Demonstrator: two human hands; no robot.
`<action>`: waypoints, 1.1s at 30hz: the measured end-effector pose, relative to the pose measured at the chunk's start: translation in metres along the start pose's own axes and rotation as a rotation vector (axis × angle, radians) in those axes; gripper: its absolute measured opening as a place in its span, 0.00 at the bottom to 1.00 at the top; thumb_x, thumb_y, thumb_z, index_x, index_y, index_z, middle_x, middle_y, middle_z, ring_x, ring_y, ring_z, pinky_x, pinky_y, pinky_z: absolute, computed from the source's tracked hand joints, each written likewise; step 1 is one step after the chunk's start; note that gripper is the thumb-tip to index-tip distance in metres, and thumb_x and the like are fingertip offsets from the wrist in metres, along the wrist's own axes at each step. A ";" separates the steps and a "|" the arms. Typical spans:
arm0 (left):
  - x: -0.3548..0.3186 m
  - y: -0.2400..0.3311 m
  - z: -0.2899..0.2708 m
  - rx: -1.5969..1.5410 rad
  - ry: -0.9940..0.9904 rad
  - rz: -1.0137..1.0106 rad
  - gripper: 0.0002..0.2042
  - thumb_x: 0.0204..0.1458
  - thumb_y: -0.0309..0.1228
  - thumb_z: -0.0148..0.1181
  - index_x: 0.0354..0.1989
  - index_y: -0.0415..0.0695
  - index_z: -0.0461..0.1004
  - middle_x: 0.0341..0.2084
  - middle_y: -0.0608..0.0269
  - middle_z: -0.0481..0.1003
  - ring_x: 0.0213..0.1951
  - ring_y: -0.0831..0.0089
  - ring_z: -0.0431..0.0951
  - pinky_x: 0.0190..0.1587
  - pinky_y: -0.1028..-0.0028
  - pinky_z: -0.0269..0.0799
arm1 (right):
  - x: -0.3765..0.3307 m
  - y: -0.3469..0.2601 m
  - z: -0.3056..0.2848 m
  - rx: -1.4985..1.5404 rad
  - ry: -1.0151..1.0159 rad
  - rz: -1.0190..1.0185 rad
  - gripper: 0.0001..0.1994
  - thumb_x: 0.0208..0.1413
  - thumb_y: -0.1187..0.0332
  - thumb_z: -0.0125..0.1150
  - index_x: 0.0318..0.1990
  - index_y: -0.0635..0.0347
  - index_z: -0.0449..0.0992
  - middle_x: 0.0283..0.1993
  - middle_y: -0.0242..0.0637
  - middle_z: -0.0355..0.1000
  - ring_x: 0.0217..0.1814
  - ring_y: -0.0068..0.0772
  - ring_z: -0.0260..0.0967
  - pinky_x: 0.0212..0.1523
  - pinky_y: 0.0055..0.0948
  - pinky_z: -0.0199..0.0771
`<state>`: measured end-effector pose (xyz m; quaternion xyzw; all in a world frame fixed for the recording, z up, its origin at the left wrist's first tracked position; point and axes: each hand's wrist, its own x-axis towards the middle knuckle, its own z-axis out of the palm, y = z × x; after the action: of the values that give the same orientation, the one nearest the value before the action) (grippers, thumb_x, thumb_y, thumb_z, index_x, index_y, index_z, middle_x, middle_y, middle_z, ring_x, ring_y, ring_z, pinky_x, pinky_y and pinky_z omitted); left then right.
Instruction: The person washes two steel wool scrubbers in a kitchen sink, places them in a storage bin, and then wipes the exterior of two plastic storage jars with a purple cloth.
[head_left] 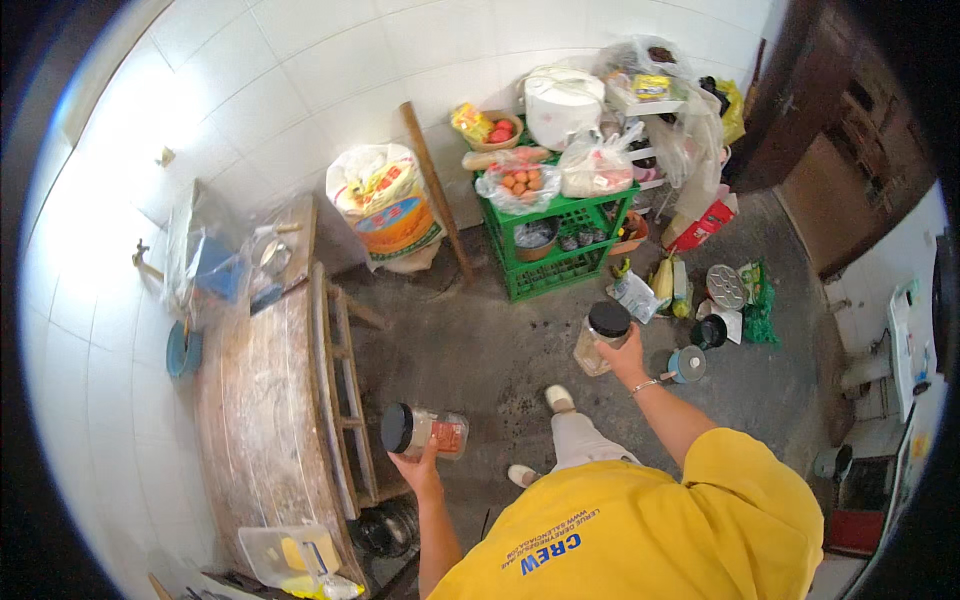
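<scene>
In my left hand (418, 468) is a clear jar (448, 434) with a black lid and a reddish label, tilted onto its side beside the wooden table. My right hand (624, 356) grips another clear jar (592, 352) with a black lid, held out over the floor. Something pale shows inside this second jar. Both sets of fingers wrap round the jars, and the two jars are well apart.
A worn wooden table (262, 400) stands at the left, with a clear plastic container (290, 560) at its near end. At the back are a big sack (385, 205) and a green crate rack (550, 275) bearing food. Pots, including a lidded blue pot (688, 364), sit on the floor at right.
</scene>
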<state>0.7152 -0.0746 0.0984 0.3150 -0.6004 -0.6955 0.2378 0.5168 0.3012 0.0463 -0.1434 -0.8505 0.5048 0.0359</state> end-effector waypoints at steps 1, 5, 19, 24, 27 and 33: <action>0.008 0.004 0.018 -0.003 -0.071 0.026 0.42 0.39 0.31 0.70 0.62 0.44 0.50 0.56 0.57 0.58 0.58 0.61 0.59 0.58 0.64 0.55 | 0.010 0.006 -0.013 0.066 0.026 0.001 0.47 0.34 0.59 0.73 0.59 0.71 0.51 0.57 0.52 0.59 0.59 0.45 0.59 0.58 0.38 0.60; 0.035 0.011 0.087 0.078 -0.165 0.047 0.42 0.38 0.30 0.70 0.62 0.43 0.49 0.55 0.56 0.59 0.57 0.61 0.60 0.58 0.64 0.56 | 0.045 0.018 -0.031 0.180 0.098 0.022 0.46 0.35 0.58 0.72 0.58 0.71 0.51 0.57 0.51 0.59 0.59 0.45 0.58 0.59 0.37 0.59; 0.085 -0.112 0.350 0.192 -0.089 -0.254 0.53 0.35 0.32 0.73 0.66 0.38 0.37 0.61 0.48 0.50 0.63 0.59 0.52 0.62 0.63 0.49 | 0.288 0.064 0.027 0.138 -0.210 0.015 0.46 0.32 0.62 0.73 0.58 0.72 0.52 0.57 0.52 0.59 0.59 0.45 0.59 0.60 0.37 0.57; 0.114 -0.133 0.404 0.196 -0.220 -0.228 0.53 0.33 0.33 0.73 0.65 0.38 0.39 0.59 0.49 0.55 0.60 0.60 0.57 0.60 0.63 0.53 | 0.333 0.090 0.046 0.004 -0.164 0.015 0.45 0.33 0.63 0.72 0.58 0.72 0.52 0.56 0.52 0.59 0.60 0.44 0.58 0.61 0.36 0.56; 0.135 -0.180 0.409 0.316 -0.252 -0.136 0.48 0.32 0.31 0.73 0.62 0.39 0.47 0.55 0.52 0.59 0.56 0.61 0.62 0.59 0.63 0.55 | 0.375 0.115 0.077 0.091 -0.093 -0.052 0.44 0.34 0.64 0.71 0.58 0.71 0.52 0.55 0.51 0.60 0.60 0.44 0.58 0.60 0.36 0.56; 0.159 -0.267 0.424 0.359 -0.323 -0.105 0.45 0.31 0.30 0.73 0.59 0.40 0.52 0.52 0.54 0.61 0.54 0.62 0.64 0.56 0.60 0.58 | 0.499 0.138 0.140 0.469 0.022 -0.361 0.37 0.38 0.70 0.69 0.56 0.68 0.56 0.55 0.47 0.62 0.58 0.39 0.58 0.59 0.39 0.58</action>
<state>0.3120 0.1476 -0.1550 0.2676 -0.7274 -0.6305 0.0425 0.0399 0.3843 -0.1836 0.0169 -0.7219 0.6715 0.1663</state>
